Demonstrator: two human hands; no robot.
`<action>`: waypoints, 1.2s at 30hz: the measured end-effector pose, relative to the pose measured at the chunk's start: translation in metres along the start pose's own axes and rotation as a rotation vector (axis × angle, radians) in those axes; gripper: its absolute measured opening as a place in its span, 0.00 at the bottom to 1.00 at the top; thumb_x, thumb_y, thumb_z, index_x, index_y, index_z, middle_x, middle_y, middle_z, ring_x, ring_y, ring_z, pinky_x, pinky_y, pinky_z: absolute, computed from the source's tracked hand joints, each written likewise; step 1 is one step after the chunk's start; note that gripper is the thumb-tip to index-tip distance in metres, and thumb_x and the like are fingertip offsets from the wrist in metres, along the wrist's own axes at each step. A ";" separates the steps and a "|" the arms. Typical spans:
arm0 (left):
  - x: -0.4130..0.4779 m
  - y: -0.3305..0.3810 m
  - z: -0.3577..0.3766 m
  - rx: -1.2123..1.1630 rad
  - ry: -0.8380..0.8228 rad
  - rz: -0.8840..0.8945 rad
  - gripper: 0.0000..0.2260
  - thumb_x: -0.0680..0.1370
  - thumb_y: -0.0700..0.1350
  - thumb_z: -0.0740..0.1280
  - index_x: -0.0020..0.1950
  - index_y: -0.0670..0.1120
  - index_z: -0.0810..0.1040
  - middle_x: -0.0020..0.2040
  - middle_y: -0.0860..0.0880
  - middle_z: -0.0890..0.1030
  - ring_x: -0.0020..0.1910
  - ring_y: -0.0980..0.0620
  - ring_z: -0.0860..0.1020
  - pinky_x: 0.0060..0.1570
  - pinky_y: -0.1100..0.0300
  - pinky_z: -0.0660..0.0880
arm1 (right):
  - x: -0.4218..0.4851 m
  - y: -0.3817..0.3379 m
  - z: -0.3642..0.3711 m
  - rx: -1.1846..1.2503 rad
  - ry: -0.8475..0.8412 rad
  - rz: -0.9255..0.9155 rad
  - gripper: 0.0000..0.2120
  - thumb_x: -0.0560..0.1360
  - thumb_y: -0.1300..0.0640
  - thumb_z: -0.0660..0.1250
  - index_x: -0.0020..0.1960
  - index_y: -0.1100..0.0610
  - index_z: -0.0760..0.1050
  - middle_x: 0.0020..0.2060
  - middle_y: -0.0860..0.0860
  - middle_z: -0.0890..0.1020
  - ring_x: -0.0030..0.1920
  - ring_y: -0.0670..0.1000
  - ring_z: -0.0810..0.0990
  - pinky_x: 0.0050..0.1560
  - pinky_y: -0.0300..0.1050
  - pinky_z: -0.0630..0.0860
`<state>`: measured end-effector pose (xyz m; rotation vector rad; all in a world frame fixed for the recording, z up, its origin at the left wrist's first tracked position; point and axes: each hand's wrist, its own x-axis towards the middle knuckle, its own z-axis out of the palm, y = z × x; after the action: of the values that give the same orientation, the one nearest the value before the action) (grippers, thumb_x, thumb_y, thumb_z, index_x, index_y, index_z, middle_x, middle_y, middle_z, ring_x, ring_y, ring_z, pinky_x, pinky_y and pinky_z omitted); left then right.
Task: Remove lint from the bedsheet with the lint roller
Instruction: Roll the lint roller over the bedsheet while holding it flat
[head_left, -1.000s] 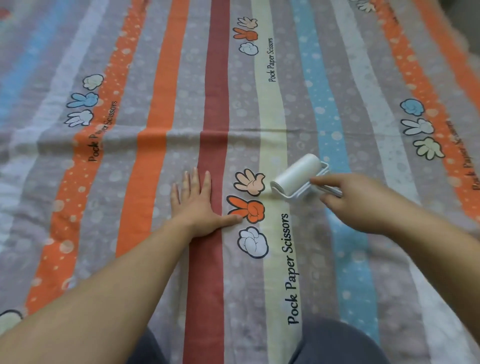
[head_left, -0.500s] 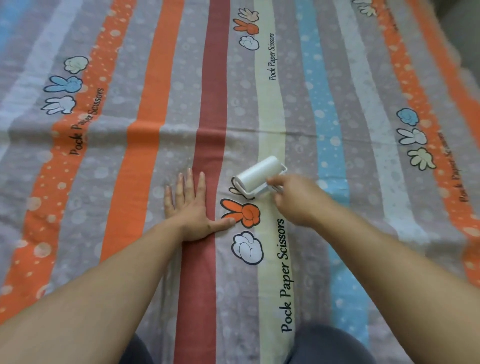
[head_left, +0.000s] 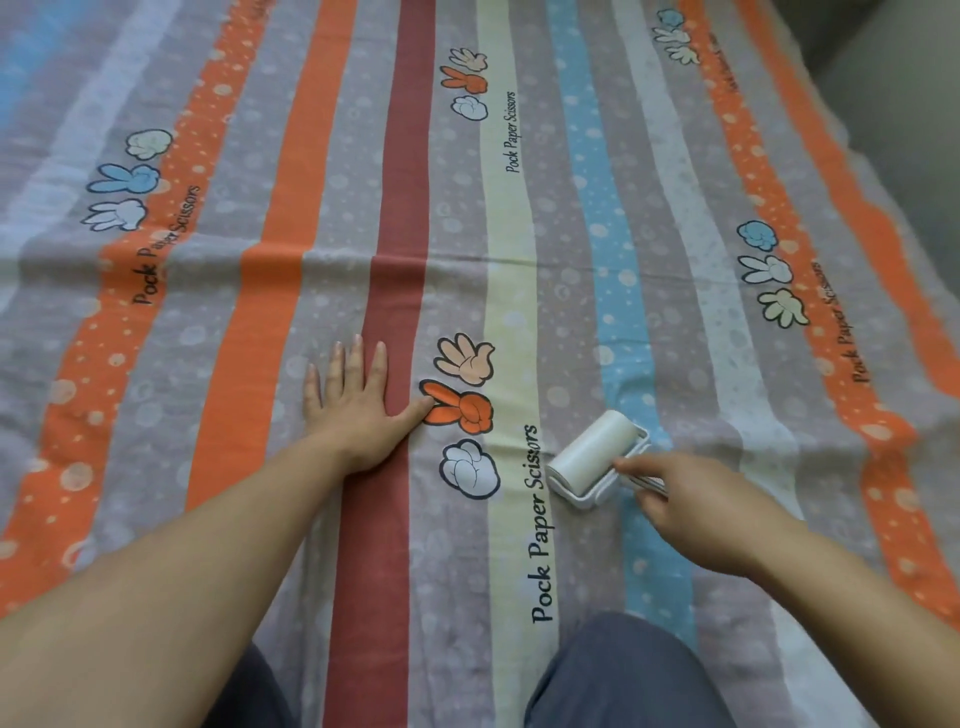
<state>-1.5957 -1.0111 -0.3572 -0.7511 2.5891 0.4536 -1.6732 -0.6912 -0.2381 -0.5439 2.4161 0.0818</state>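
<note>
Gripping lint roller (head_left: 597, 455), right hand (head_left: 691, 506); roller on bedsheet (head_left: 322, 218).

Sheet (head_left: 332, 234) spread flat, striped lengthwise: grey, orange, dark red, cream, blue. Cartoon hand prints and "Pock Paper Scissors" lettering repeat along the stripes. Faint crosswise crease mid-frame. On it: left hand (head_left: 358, 410) palm down, fingers straight, over the dark red stripe; roller (head_left: 597, 454) resting between cream and blue stripes, handle gripped by right hand (head_left: 696, 499). Grey-clad knees (head_left: 623, 670) at near edge
</note>
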 end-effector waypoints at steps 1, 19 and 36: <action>-0.002 -0.001 0.000 0.008 0.002 -0.003 0.45 0.73 0.78 0.45 0.82 0.55 0.34 0.81 0.51 0.31 0.79 0.51 0.29 0.76 0.43 0.30 | -0.003 0.001 -0.008 -0.036 -0.038 0.004 0.21 0.79 0.51 0.58 0.70 0.38 0.68 0.67 0.44 0.75 0.63 0.50 0.75 0.57 0.43 0.73; 0.009 -0.060 -0.003 -0.036 -0.041 -0.003 0.42 0.78 0.72 0.44 0.78 0.51 0.27 0.77 0.53 0.23 0.74 0.50 0.22 0.73 0.44 0.25 | 0.140 -0.209 -0.042 0.246 0.193 -0.199 0.22 0.78 0.59 0.57 0.71 0.47 0.67 0.63 0.52 0.77 0.59 0.56 0.77 0.56 0.52 0.77; 0.006 -0.060 -0.003 -0.096 -0.014 0.013 0.36 0.82 0.67 0.44 0.81 0.52 0.30 0.78 0.54 0.25 0.75 0.52 0.23 0.74 0.44 0.26 | 0.019 -0.085 0.002 0.018 0.046 -0.045 0.24 0.76 0.52 0.57 0.70 0.36 0.67 0.63 0.47 0.78 0.59 0.52 0.77 0.52 0.45 0.76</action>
<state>-1.5676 -1.0630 -0.3693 -0.7606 2.5762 0.5891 -1.6510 -0.7748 -0.2443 -0.5979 2.4450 0.0287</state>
